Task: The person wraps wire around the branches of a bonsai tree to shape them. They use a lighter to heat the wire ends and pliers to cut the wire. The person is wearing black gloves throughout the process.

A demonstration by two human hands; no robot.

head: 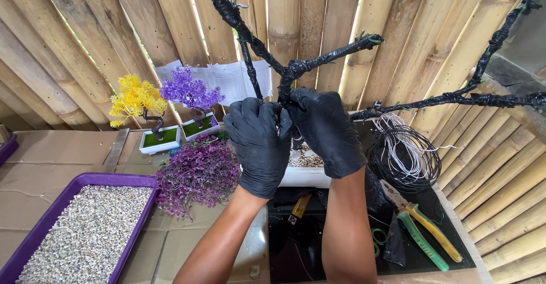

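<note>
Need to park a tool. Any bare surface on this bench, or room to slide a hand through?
Bare cardboard lies left of the two small potted trees, above the purple gravel tray; another patch sits between that tray and the left forearm. It is crowded elsewhere: both gloved hands grip the black trunk, with the wire coil and pliers to the right.

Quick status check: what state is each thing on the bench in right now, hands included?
Left hand: gloved, closed on the black-wrapped tree frame.
Right hand: gloved, closed on the same trunk.
Tree frame: upright, bare branches, no foliage.
Purple tray: filled with gravel.
Wire coil: wound up, lying flat.
Pliers: lying unused.
Yellow mini tree: upright in its white pot.
Purple mini tree: upright in its pot.
Purple foliage: loose heap.
</note>
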